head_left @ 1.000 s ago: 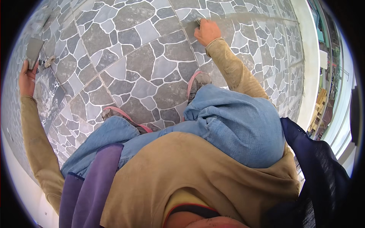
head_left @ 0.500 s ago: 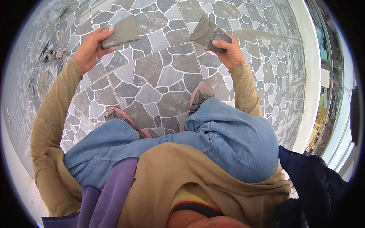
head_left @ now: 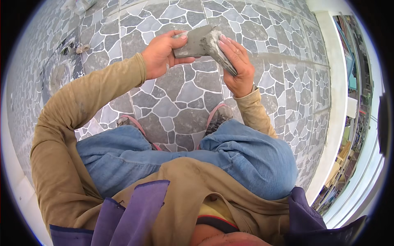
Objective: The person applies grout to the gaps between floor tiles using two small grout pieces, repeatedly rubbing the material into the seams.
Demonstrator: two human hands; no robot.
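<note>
My left hand [head_left: 157, 55] is closed on the left edge of a flat, squarish grey piece [head_left: 189, 44], thumb on top and fingers beneath. My right hand [head_left: 239, 67] grips a second thin grey piece [head_left: 223, 58], tilted on edge, with its fingers pressed along the outer face. The two pieces meet in front of me, above the floor. Wet grey paste [head_left: 208, 40] clings to them where they touch. What the pieces are made of, I cannot tell.
The stone-patterned tile floor [head_left: 174, 90] has a smeared grey joint [head_left: 283, 60] at right. At left lies a dark, stained sheet [head_left: 61, 69] with a small round object [head_left: 83, 48]; a clear plastic bag [head_left: 85, 5] is farther off. A white ledge [head_left: 328, 139] borders the right.
My hands have come together from wide apart. The left piece has moved right; the right piece has turned on edge and now touches it.
</note>
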